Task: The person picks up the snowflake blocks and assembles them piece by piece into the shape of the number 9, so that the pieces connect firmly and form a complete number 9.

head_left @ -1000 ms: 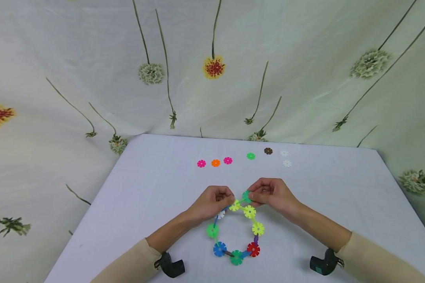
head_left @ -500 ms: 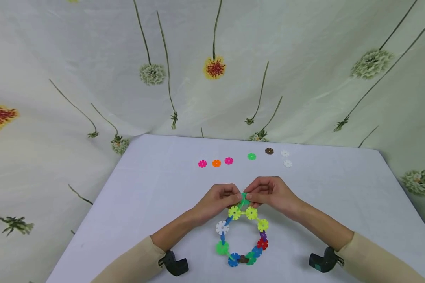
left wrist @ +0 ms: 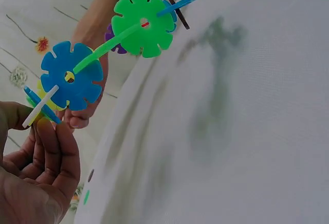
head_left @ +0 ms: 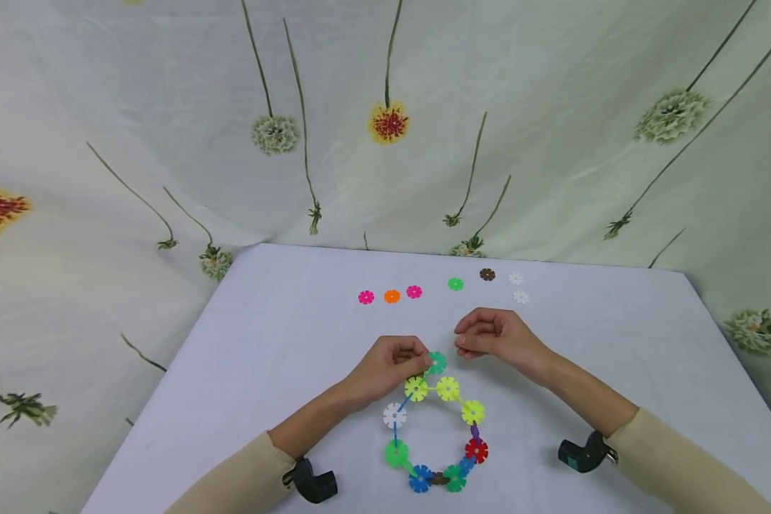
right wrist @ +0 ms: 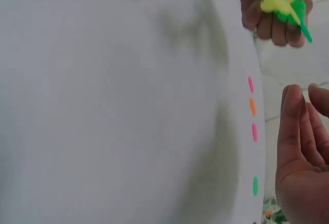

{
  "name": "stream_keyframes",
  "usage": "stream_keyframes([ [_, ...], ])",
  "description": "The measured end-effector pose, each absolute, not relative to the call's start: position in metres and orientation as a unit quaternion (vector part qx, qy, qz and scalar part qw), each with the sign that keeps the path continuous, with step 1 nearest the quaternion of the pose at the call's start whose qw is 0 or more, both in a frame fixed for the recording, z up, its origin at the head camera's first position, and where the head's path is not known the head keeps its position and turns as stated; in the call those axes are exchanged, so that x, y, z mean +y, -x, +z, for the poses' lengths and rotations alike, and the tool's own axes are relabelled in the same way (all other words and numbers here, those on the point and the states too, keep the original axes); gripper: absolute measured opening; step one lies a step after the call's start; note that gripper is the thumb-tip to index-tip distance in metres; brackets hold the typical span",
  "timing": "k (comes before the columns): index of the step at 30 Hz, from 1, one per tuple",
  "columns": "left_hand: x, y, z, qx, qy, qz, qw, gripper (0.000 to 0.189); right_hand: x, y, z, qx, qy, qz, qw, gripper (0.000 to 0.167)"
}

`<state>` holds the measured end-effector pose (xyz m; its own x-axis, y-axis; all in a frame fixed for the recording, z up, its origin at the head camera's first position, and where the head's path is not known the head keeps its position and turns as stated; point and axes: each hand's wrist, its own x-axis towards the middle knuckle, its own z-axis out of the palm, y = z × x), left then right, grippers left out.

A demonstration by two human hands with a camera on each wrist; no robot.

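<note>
A ring of slotted plastic snowflake discs (head_left: pixel 396 453), in green, blue, white, yellow, purple, red and brown, hangs above the table. My left hand (head_left: pixel 388 368) pinches its top between thumb and fingers. A green disc (head_left: pixel 437 363) sticks up from the ring at those fingertips. My right hand (head_left: pixel 497 339) is just right of that disc, apart from it, and holds nothing. In the right wrist view a gap shows between the thumb and the fingers (right wrist: pixel 292 121). Blue (left wrist: pixel 72 75) and green (left wrist: pixel 144 26) discs of the ring appear close up in the left wrist view.
Loose discs lie in a row toward the table's back: pink (head_left: pixel 366 297), orange (head_left: pixel 392 296), another pink (head_left: pixel 414 292), green (head_left: pixel 455 284), brown (head_left: pixel 487 274) and two white (head_left: pixel 520 297). A flower-printed cloth (head_left: pixel 334 86) hangs behind the white table (head_left: pixel 283 307).
Half a second ago both hands pinched the green disc at the top. My right hand has let go and moved up and right; the ring has shifted slightly left in my left hand.
</note>
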<state>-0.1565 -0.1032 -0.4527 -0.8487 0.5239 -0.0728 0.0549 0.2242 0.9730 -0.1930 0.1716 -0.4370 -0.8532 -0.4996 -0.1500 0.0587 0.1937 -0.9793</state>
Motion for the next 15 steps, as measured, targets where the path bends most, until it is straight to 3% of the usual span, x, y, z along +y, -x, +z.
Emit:
stream_keyframes([
  [15,-0.123,0.153,-0.447,0.763,-0.164,0.596,0.19,0.021,0.179,0.274,-0.46,0.876,0.12,-0.459,0.084,0.027],
])
